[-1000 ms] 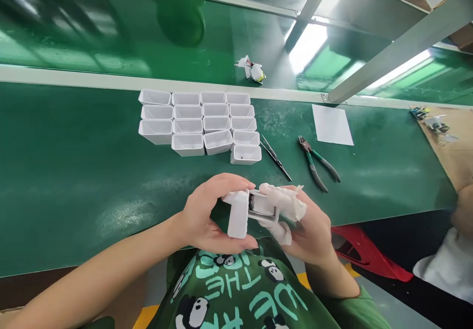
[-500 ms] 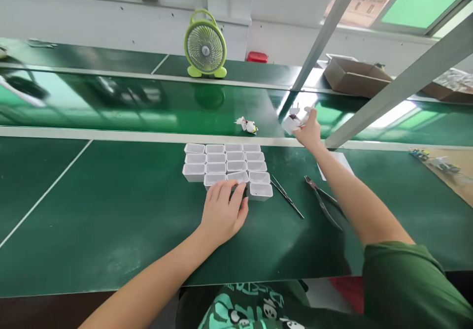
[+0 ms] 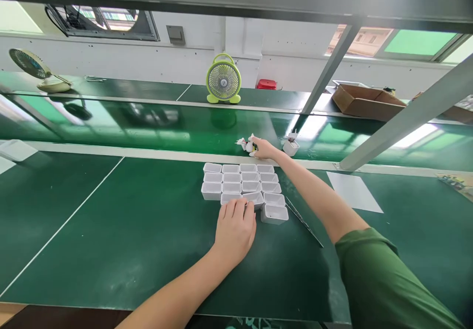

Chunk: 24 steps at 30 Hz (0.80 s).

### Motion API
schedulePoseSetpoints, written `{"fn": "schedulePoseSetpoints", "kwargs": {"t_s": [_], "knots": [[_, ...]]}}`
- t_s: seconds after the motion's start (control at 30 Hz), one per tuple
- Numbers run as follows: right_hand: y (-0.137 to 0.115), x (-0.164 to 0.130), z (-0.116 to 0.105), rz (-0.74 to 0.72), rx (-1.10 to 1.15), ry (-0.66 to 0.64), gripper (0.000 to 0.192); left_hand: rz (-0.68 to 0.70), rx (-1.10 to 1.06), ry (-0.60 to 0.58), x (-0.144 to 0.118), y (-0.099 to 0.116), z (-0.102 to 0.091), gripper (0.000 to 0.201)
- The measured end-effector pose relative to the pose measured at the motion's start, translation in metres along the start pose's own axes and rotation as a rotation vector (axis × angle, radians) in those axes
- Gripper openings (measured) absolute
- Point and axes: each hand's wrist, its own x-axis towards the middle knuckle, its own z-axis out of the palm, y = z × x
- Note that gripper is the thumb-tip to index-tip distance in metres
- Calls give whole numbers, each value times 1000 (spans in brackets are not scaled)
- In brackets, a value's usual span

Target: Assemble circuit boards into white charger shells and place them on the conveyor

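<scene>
Head camera view is looking down at a dark green workbench mat (image 3: 111, 230) where a person in a green sleeve is working with both bare hands. Their left hand (image 3: 235, 230) is lying flat, fingers loosely together, with the fingertips touching the near edge of a block of small white open-topped plastic housings (image 3: 244, 188) that are standing in tidy rows on the mat. Nothing is being pinched in that hand. Their right hand (image 3: 263, 148) is reaching well past the block, across the pale strip at the mat's far edge, and its fingers are curling onto a small white part with a yellow and black bit (image 3: 247, 145) lying on the glossy green conveyor belt (image 3: 148, 122); whether the fingers are fully closing around it is too small to tell. Another small white housing (image 3: 290, 146) is sitting on the belt just right of that hand. Thin black tweezers (image 3: 305, 223) are lying on the mat beside the block, partly under the right forearm. Farther right a white paper sheet (image 3: 354, 192) is lying flat. Beyond the belt a lime green desk fan (image 3: 223, 80) is standing upright.
</scene>
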Motion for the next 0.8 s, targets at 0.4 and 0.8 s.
{"fn": "schedulePoseSetpoints", "kwargs": {"t_s": [0.4,0.8], "knots": [[45,-144,-67,17,-329,48,54,-33,-40,12,1,-1,3,15],[33,-230,-65,-40,-454,-100,52,-31,-240,-80,-5,4,-4,17]]}}
